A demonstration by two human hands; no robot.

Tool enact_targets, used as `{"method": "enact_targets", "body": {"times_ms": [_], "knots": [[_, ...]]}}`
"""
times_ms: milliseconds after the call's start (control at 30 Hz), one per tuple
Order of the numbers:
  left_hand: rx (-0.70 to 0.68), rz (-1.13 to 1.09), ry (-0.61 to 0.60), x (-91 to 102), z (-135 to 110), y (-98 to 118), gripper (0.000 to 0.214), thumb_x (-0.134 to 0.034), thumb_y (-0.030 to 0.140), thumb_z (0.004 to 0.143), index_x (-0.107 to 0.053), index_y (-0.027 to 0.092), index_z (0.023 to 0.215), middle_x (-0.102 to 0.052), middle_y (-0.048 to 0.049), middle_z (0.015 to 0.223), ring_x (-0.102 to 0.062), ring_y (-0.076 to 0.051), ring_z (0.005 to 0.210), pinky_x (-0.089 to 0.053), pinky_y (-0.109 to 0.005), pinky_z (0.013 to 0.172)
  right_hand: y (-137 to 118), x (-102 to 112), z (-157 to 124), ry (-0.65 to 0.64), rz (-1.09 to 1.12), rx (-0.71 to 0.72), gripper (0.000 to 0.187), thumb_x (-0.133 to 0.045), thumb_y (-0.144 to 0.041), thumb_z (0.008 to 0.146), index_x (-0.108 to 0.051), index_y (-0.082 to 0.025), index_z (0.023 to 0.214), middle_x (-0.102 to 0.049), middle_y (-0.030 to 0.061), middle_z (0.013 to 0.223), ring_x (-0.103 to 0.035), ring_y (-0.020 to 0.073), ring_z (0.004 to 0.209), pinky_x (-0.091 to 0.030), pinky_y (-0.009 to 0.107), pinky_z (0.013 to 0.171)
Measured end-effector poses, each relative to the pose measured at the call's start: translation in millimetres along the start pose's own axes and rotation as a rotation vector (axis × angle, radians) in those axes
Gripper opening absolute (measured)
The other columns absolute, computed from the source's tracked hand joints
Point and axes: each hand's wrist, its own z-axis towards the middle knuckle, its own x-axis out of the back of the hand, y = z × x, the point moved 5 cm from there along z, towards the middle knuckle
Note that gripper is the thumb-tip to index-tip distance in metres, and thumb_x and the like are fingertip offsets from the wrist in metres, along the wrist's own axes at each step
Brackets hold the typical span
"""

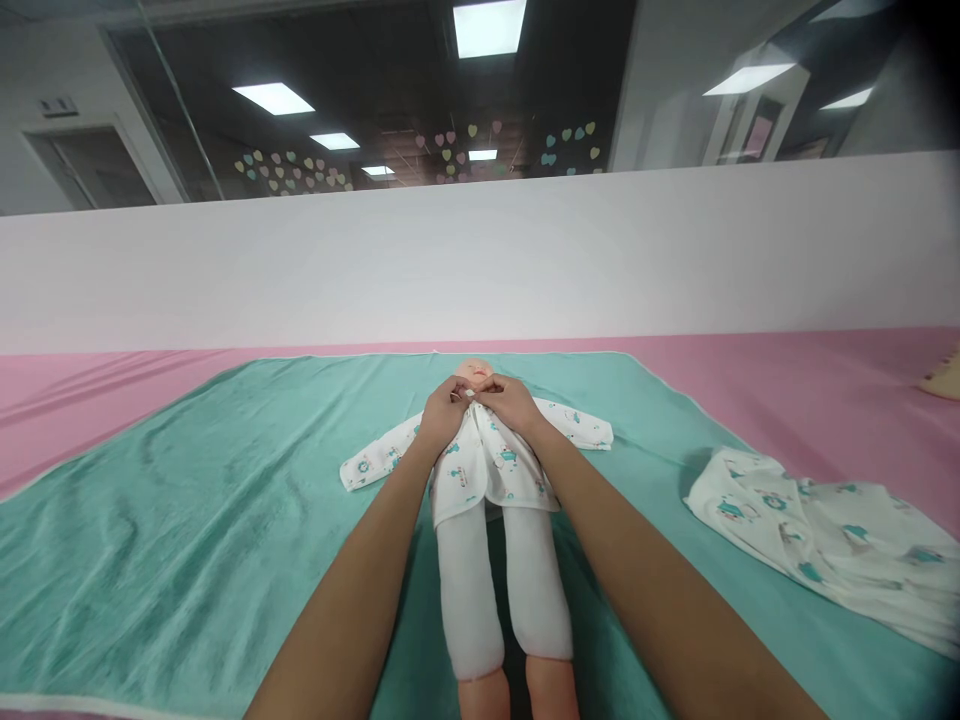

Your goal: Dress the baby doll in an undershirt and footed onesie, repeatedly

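Note:
A baby doll point(471, 590) lies on its back, its head away from me and its legs toward me. It wears a white long-sleeved baby shirt point(459, 475) with a teal and orange print, the sleeves spread to both sides. At the collar, just below the doll's chin, my left hand point(444, 408) pinches one front edge of the shirt. My right hand point(511, 402) pinches the other edge close beside it. Both hands' fingertips nearly meet there. Below the collar the shirt fronts part slightly. Whatever fastening lies between the fingers is too small to make out.
Under the doll is a teal blanket point(187, 520) over a pink sheet point(750, 385). White printed baby pants point(825, 535) lie at the right. A beige object point(943, 378) shows at the right edge. Behind stands a low white wall point(480, 265) below glass.

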Motion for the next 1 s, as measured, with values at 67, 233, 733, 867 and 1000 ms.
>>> {"method": "enact_targets", "body": {"times_ms": [67, 233, 733, 867, 1000], "knots": [[-0.023, 0.006, -0.007, 0.3, 1, 0, 0.014, -0.047, 0.019, 0.072, -0.060, 0.022, 0.073, -0.060, 0.0011, 0.076, -0.053, -0.015, 0.069, -0.040, -0.027, 0.069, -1, 0, 0, -0.001, -0.011, -0.013, 0.016, -0.059, -0.033, 0.065, -0.064, -0.019, 0.071, -0.063, -0.0009, 0.072, -0.055, 0.0148, 0.070, -0.038, 0.026, 0.064], [-0.013, 0.015, 0.002, 1.8, 1, 1, 0.017, -0.044, 0.017, 0.073, -0.058, 0.020, 0.065, -0.060, 0.0001, 0.070, -0.054, -0.017, 0.071, -0.040, -0.029, 0.075, -3, 2, -1, 0.031, -0.044, -0.039, 0.016, -0.056, -0.032, 0.067, -0.063, -0.018, 0.073, -0.065, -0.0003, 0.075, -0.057, 0.0161, 0.074, -0.040, 0.027, 0.068], [0.025, 0.018, 0.028, 2.8, 0, 2, 0.014, -0.045, 0.019, 0.076, -0.059, 0.023, 0.075, -0.063, 0.0002, 0.084, -0.054, -0.017, 0.075, -0.040, -0.029, 0.076, 0, -1, 0, 0.023, -0.072, -0.029, 0.015, -0.056, -0.033, 0.068, -0.063, -0.019, 0.070, -0.064, -0.0005, 0.074, -0.056, 0.0164, 0.072, -0.039, 0.027, 0.066], [0.032, 0.041, 0.059, 3.1, -1, 1, 0.012, -0.044, 0.016, 0.074, -0.053, 0.021, 0.068, -0.059, 0.0009, 0.076, -0.053, -0.016, 0.073, -0.039, -0.029, 0.075, -3, 0, -5, 0.100, -0.173, -0.025, 0.012, -0.054, -0.031, 0.071, -0.058, -0.020, 0.071, -0.062, -0.0006, 0.072, -0.054, 0.0145, 0.068, -0.037, 0.026, 0.064], [0.040, 0.007, 0.073, 3.1, -8, -1, 0.011, -0.046, 0.019, 0.072, -0.057, 0.021, 0.075, -0.060, 0.0008, 0.075, -0.052, -0.016, 0.069, -0.039, -0.028, 0.069, -19, 1, -24, 0.111, -0.323, 0.023, 0.024, -0.049, -0.045, 0.078, -0.052, -0.022, 0.072, -0.058, -0.0006, 0.068, -0.050, 0.0144, 0.064, -0.032, 0.026, 0.059]]}}
